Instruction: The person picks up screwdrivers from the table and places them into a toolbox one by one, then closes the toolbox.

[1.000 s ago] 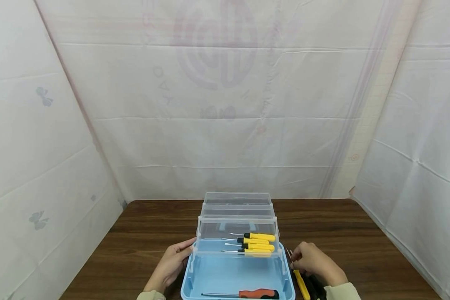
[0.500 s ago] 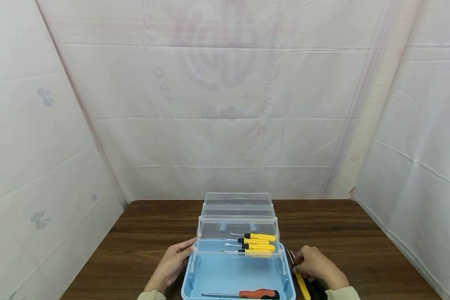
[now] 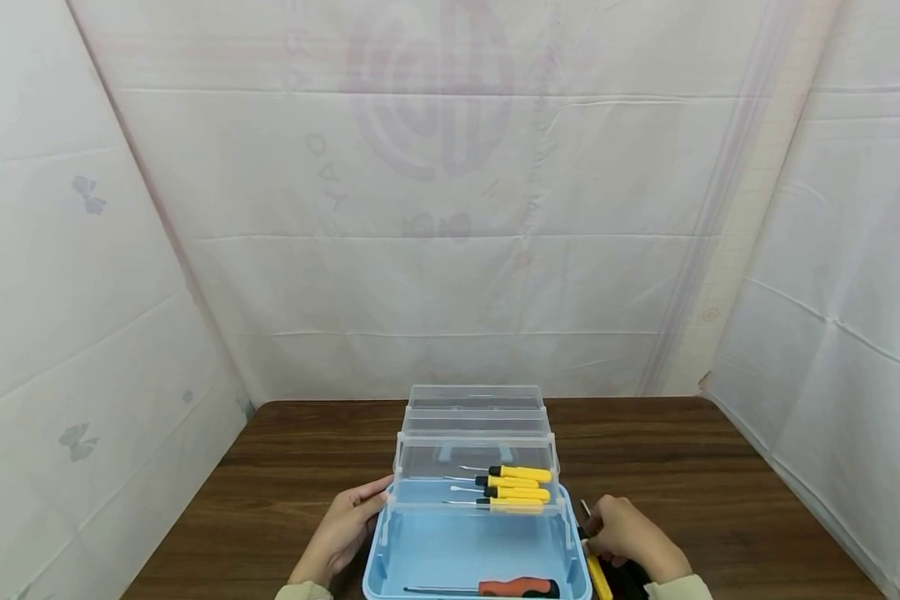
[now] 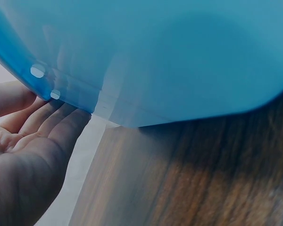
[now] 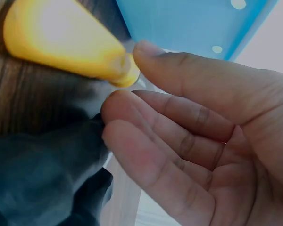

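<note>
Yellow screwdriver point(image 3: 598, 577) — shaft unclear, handle partly cut off, right grip point(image 3: 633, 536) pinching it

In the head view, a yellow-handled tool point(image 3: 599, 577) is partly hidden by the right hand point(image 3: 633, 537), black things point(image 3: 629, 581) are cut off below, and in both wrist views the blue box point(image 4: 203, 61) is cropped.

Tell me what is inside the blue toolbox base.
An orange-handled screwdriver lies near the front of the toolbox base. What lies under the four yellow-handled screwdrivers in the clear tray is covered.
</note>
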Action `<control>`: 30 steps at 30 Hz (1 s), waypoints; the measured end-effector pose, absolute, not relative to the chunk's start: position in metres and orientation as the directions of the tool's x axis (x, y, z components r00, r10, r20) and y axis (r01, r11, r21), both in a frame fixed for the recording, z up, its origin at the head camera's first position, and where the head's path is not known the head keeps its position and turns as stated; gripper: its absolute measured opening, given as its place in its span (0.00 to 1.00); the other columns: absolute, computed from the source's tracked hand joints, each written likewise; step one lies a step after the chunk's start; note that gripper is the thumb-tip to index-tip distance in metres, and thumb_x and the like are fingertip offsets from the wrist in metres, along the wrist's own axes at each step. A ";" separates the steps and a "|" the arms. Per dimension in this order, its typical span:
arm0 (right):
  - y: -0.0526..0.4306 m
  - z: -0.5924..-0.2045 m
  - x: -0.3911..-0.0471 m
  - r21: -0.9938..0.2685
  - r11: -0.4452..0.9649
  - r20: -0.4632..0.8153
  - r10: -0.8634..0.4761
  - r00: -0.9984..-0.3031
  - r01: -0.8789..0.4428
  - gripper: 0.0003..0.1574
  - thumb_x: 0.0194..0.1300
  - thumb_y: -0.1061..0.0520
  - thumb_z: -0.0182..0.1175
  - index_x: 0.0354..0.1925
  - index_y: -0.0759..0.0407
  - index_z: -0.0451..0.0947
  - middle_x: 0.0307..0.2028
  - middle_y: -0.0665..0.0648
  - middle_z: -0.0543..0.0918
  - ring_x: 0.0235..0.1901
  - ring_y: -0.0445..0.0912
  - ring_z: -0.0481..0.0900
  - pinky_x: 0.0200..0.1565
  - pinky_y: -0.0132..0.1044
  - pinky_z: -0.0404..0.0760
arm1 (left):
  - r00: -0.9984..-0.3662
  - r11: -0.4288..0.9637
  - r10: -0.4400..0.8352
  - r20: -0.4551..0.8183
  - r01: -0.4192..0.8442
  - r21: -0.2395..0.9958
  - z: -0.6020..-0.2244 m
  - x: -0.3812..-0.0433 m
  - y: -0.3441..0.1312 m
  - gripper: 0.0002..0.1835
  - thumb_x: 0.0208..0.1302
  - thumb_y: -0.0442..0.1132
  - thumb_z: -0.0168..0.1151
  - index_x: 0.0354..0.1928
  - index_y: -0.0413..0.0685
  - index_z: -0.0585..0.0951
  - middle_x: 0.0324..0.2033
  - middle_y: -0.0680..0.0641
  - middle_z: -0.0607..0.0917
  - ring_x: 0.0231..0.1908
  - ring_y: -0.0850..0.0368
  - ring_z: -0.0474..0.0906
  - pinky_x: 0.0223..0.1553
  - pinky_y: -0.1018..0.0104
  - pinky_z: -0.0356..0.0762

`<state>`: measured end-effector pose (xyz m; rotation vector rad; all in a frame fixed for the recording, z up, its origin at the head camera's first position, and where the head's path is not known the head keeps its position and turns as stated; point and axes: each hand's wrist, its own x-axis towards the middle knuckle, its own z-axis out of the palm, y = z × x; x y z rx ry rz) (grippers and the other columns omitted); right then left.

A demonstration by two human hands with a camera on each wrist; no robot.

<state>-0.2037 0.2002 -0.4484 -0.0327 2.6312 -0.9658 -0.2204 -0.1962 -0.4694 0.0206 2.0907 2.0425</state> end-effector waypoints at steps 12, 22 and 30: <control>0.194 -0.451 -0.201 -0.582 0.811 -0.296 -0.145 -0.944 0.058 0.05 0.51 0.65 0.70 0.26 0.62 0.82 0.19 0.54 0.79 0.18 0.44 0.76 0.23 0.36 0.82 | -0.976 0.034 0.169 -0.136 -0.132 0.991 -0.470 -0.221 -0.196 0.26 0.69 0.37 0.55 0.64 0.27 0.67 0.63 0.29 0.69 0.55 0.53 0.77 0.53 0.58 0.79; 0.193 -0.449 -0.201 -0.575 0.817 -0.284 -0.151 -0.947 0.042 0.05 0.51 0.66 0.69 0.25 0.62 0.81 0.17 0.55 0.77 0.17 0.44 0.75 0.21 0.35 0.81 | -0.976 0.028 0.175 -0.129 -0.126 0.992 -0.470 -0.221 -0.197 0.27 0.69 0.37 0.55 0.64 0.27 0.66 0.63 0.29 0.69 0.55 0.53 0.77 0.54 0.59 0.79; 0.192 -0.449 -0.201 -0.552 0.834 -0.258 -0.157 -0.953 0.012 0.06 0.51 0.68 0.68 0.23 0.62 0.80 0.17 0.55 0.78 0.15 0.44 0.75 0.19 0.34 0.78 | -0.975 0.021 0.181 -0.133 -0.131 0.991 -0.470 -0.221 -0.197 0.27 0.69 0.37 0.55 0.65 0.27 0.66 0.64 0.29 0.68 0.56 0.53 0.76 0.54 0.59 0.79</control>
